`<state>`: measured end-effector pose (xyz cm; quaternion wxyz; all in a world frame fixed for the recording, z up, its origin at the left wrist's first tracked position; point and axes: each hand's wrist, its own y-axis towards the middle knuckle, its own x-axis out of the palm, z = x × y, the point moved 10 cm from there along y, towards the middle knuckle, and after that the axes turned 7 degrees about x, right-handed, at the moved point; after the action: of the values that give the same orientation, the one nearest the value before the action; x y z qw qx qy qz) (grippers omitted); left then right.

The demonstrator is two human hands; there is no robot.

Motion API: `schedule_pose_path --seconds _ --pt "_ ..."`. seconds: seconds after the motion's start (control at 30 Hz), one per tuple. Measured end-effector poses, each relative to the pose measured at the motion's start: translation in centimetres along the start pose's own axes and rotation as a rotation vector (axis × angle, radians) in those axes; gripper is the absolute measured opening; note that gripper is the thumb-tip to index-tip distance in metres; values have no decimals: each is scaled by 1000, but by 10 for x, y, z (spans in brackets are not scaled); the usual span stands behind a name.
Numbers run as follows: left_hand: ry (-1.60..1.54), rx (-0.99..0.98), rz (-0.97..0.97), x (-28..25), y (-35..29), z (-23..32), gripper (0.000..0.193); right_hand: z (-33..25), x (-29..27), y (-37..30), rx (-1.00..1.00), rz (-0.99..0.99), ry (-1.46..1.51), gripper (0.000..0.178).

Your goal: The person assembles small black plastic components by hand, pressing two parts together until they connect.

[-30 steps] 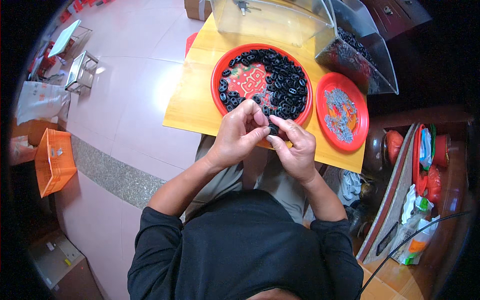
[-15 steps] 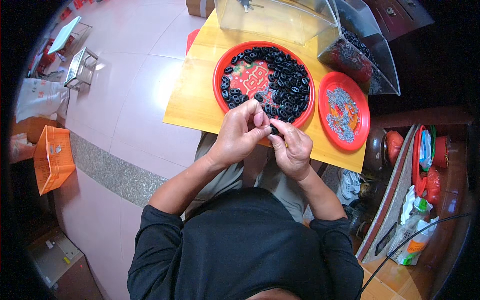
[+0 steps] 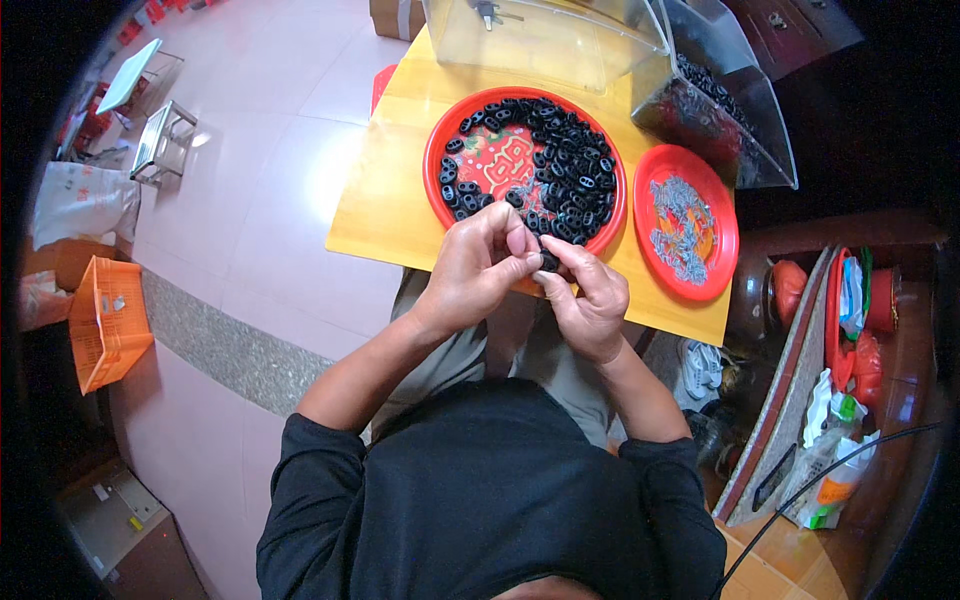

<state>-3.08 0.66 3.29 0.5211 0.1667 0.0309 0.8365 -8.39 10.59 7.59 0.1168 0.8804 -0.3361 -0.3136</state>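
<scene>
Left hand (image 3: 478, 262) and right hand (image 3: 590, 300) meet fingertip to fingertip, both pinching one small black part (image 3: 548, 261) at the table (image 3: 390, 200) edge. At 12 o'clock: large red tray (image 3: 437, 150) of black parts. At 2 o'clock: small red tray (image 3: 722, 240) of metal pieces.

yellow table (image 3: 385, 205) | large red tray (image 3: 437, 160) | small red plate (image 3: 725, 235) | clear bins (image 3: 560, 45)

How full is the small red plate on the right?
Partly full: the small red plate holds a loose patch of small grey metal pieces, with bare red rim around them.
</scene>
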Motion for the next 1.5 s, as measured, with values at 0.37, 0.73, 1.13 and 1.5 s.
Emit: schedule_pose_path --seconds 0.37,0.73,1.13,1.5 --pt "-75 -70 58 -5 -4 -3 11 27 -66 43 146 115 25 23" --pt "158 -58 266 -64 -33 5 6 93 -252 189 92 578 -230 33" --pt "166 -100 316 -82 -46 -3 6 26 47 78 -237 -366 -313 9" --pt "138 -62 296 -82 -56 -17 9 12 86 66 -270 -452 -394 17"
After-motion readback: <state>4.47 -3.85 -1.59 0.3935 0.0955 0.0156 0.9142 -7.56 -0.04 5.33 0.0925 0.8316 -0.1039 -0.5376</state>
